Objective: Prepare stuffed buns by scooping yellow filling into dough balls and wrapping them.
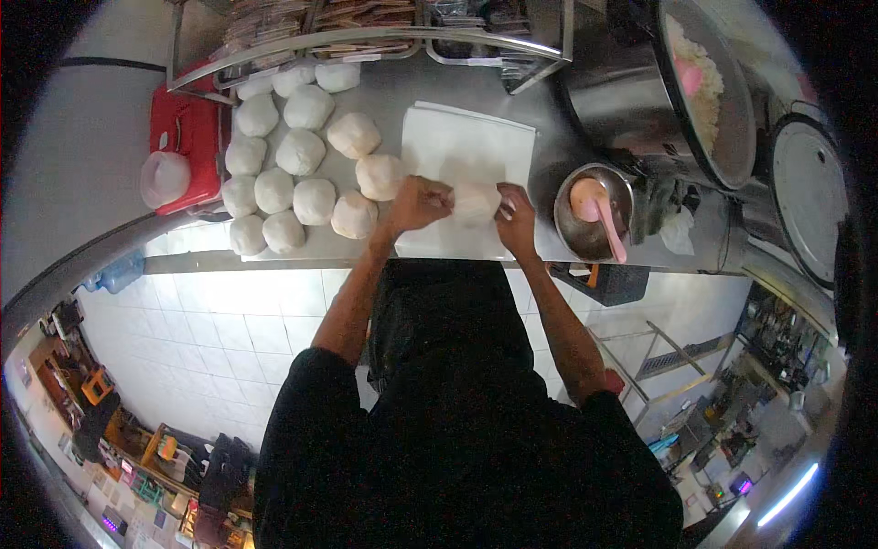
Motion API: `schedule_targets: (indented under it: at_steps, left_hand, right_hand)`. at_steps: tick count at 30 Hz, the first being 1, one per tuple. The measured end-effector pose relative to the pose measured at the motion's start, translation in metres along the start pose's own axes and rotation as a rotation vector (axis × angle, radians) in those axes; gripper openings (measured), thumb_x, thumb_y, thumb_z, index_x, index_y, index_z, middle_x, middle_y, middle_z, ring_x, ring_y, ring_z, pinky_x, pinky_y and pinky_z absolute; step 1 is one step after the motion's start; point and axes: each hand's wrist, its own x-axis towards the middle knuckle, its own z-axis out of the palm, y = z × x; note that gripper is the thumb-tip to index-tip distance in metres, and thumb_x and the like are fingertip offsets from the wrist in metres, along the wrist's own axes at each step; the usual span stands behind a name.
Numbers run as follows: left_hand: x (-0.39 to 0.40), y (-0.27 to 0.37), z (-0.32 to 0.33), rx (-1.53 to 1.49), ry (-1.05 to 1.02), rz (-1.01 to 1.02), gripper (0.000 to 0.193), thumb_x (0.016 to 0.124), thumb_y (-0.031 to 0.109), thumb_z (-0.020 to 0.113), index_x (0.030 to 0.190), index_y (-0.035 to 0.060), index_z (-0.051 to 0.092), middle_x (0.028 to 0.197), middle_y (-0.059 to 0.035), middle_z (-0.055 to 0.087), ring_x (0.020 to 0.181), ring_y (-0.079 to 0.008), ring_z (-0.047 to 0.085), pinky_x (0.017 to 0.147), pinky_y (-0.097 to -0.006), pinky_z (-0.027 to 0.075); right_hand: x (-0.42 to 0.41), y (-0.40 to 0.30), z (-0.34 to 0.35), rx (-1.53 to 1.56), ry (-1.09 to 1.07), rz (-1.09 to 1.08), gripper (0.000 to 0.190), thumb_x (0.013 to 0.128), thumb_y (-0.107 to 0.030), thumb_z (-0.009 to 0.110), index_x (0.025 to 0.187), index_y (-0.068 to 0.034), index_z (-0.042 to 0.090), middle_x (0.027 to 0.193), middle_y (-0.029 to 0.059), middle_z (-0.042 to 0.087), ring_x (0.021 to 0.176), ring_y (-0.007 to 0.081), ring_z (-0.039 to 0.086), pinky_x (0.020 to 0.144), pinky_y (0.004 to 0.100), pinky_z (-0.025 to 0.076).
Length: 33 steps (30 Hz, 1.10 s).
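Note:
Between my two hands is a white paper-wrapped bundle (476, 203), slightly blurred, over a stack of white paper sheets (468, 141). My left hand (424, 202) grips its left end with curled fingers. At the right end, my right hand (514, 213) pinches the paper. Several rounded white wrapped bundles (300, 152) stand in loose rows on the steel counter (384, 86) to the left. One wrapped bundle (379, 177) sits right beside my left hand. What the bundles contain is hidden.
To the right, a metal bowl (566, 226) holds a pink rice paddle (609, 223). Behind it, a large pot (617, 103) contains cooked rice (710, 89). A metal rack (370, 36) spans the back. A red container (180, 137) and translucent tub (165, 180) are at far left.

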Motion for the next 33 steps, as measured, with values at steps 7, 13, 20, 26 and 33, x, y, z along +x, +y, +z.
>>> schedule_targets:
  at_steps: [7,13,20,26,33]
  left_hand:
    - [-0.061,0.065,0.005,-0.385,0.262,-0.222,0.008,0.066,0.0,0.072,0.073,-0.0004,0.067,0.072,-0.0071,0.066,0.065,-0.0084,0.056,0.06,-0.0256,0.046]
    - [-0.092,0.093,-0.016,0.024,0.378,-0.078,0.015,0.067,-0.003,0.068,0.081,0.0031,0.068,0.086,-0.0101,0.06,0.071,-0.0259,0.063,0.064,-0.0313,0.051]
    - [-0.126,0.085,-0.028,0.302,0.627,0.079,0.036,0.068,-0.008,0.061,0.101,0.0044,0.065,0.102,-0.0117,0.061,0.094,-0.0282,0.061,0.083,-0.0336,0.05]
    - [-0.112,0.077,0.011,-0.821,1.127,-0.04,0.052,0.077,-0.001,0.065,0.124,-0.0011,0.044,0.117,-0.0144,0.054,0.104,-0.0263,0.055,0.089,-0.0334,0.045]
    - [-0.129,0.03,-0.023,-0.928,1.325,-0.363,0.049,0.08,0.012,0.069,0.119,0.0001,0.042,0.104,-0.0147,0.058,0.09,-0.0182,0.057,0.072,-0.0279,0.048]
  right_hand:
    - [0.004,-0.104,0.019,1.069,0.021,0.788,0.054,0.094,-0.045,0.037,0.125,-0.002,0.047,0.11,0.0097,0.055,0.105,0.018,0.053,0.092,0.0296,0.04]
    - [0.013,-0.107,0.066,0.893,0.025,1.072,0.042,0.086,-0.042,0.056,0.105,-0.005,0.057,0.089,0.0072,0.06,0.078,0.0195,0.06,0.07,0.0316,0.051]
    - [0.015,-0.162,0.105,1.573,-0.288,1.396,0.034,0.088,-0.043,0.048,0.094,-0.011,0.058,0.084,-0.0008,0.06,0.074,0.0158,0.06,0.063,0.0335,0.051]
    - [0.01,-0.14,0.162,0.695,0.006,0.924,0.048,0.095,-0.045,0.033,0.113,-0.006,0.053,0.103,0.0102,0.059,0.096,0.021,0.057,0.086,0.0331,0.044]
    - [0.055,-0.146,0.146,-0.43,-0.252,-0.228,0.065,0.067,-0.01,0.072,0.124,-0.005,0.042,0.125,0.02,0.041,0.118,0.0388,0.039,0.1,0.0464,0.031]
